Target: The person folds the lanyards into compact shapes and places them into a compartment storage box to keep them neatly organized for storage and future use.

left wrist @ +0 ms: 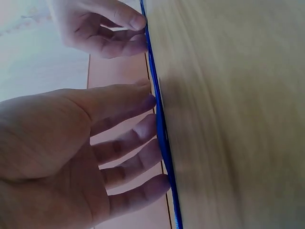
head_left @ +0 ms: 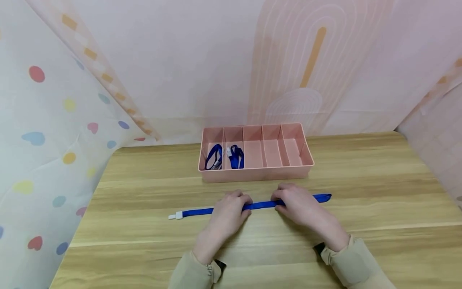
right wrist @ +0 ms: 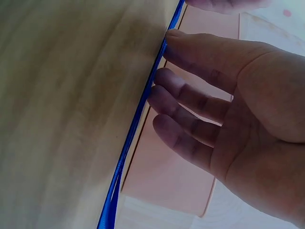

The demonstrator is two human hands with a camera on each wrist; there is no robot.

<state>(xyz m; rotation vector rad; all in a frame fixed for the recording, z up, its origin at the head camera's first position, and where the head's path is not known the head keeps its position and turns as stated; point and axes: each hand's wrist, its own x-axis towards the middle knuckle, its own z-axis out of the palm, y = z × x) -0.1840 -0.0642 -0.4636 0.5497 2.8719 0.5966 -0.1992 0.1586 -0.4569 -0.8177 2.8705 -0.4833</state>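
Note:
A blue lanyard (head_left: 263, 205) lies stretched out left to right on the wooden table, its strap doubled. Its white plastic clip (head_left: 177, 215) points left, and the looped end (head_left: 323, 197) lies at the right. My left hand (head_left: 228, 212) is on the strap left of its middle, thumb and fingertips at the strap's edges, pinching it. Farther right, my right hand (head_left: 297, 204) pinches the same strap between thumb and fingers. In the left wrist view, the left fingertips (left wrist: 151, 100) touch the band along the tabletop; the right thumb tip (right wrist: 175, 33) meets it in the right wrist view.
Behind the hands stands a pink divided box (head_left: 256, 174) with several compartments. One folded blue lanyard (head_left: 214, 156) lies in its leftmost compartment, another blue lanyard (head_left: 236, 156) in the second. A patterned cloth (head_left: 180, 72) hangs behind the table (head_left: 137, 241).

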